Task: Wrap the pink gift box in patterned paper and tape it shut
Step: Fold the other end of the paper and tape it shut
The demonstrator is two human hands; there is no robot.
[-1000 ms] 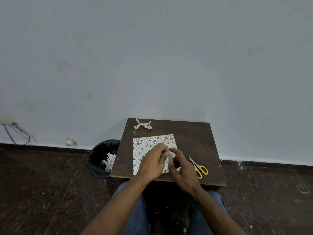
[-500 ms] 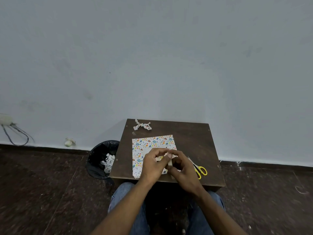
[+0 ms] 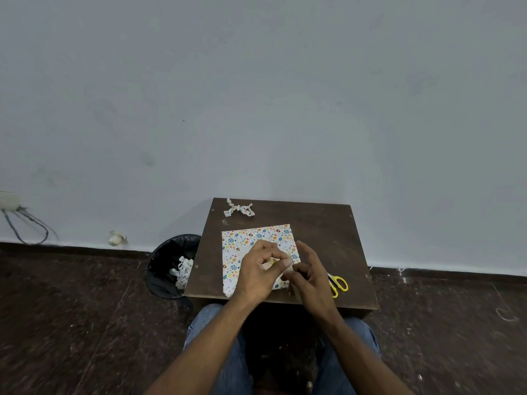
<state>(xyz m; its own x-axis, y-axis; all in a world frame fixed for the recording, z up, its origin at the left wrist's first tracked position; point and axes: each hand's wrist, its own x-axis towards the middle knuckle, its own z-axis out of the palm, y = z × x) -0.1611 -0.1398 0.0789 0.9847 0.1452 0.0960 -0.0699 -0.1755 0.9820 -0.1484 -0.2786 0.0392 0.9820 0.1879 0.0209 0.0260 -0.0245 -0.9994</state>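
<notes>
1. Both forearms bare, reaching fwd from bottom of frame, converging toward the middle.
2. Left hand (image 3: pixel 258 273): back up, fingers curled, thumb tip against index tip in a pinch; what it pinches is too small to tell.
3. Right hand (image 3: pixel 309 276): just beside left, touching at fingertips. Index + upper fingers extended fwd, lower fingers curled in. Whether it grips anything is unclear.
</notes>
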